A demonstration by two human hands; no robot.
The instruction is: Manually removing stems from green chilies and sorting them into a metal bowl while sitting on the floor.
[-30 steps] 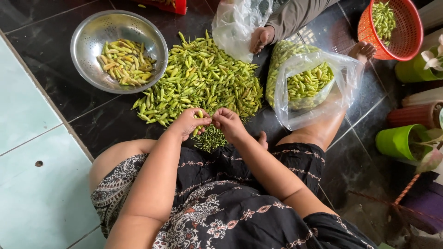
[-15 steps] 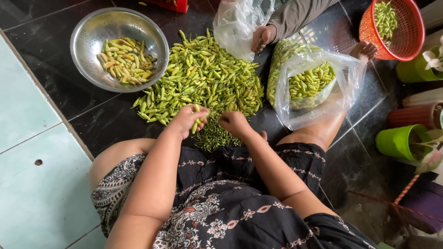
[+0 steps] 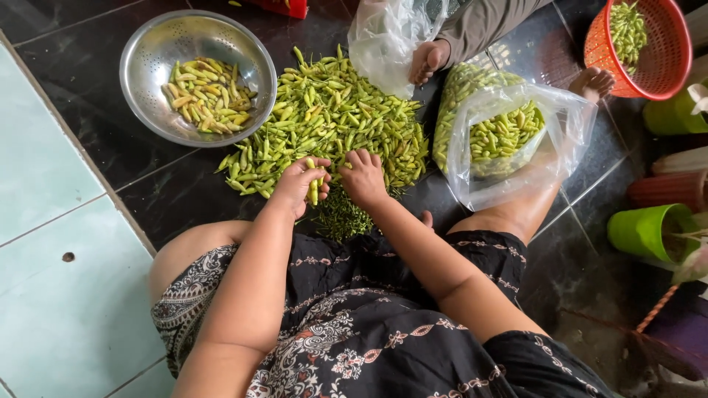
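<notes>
My left hand [image 3: 299, 186] has its fingers curled round a couple of yellow-green chilies [image 3: 314, 190], sitting right at the near edge of the big chili pile [image 3: 332, 118] on the dark floor tiles [image 3: 133, 158]. My right hand [image 3: 363, 177] is at 3 o'clock from it, nearly touching, fingers bent down into the pile; can't tell if it's actually got one pinched.

These things look light, smooth and a bit waxy, so I reckon they'd slip if grabbed mid-body. Better to hold the pod near the stem end. They're firm but would snap if bent.

Around me: a heap of stems [image 3: 343, 217] at 6 o'clock from my hands, a steel bowl [image 3: 147, 51] with some chilies at 10, and a clear plastic bag [image 3: 516, 147] of them at 3. Someone else's foot [image 3: 430, 60] is at 1. Only the loose pods crowd my fingers.
</notes>
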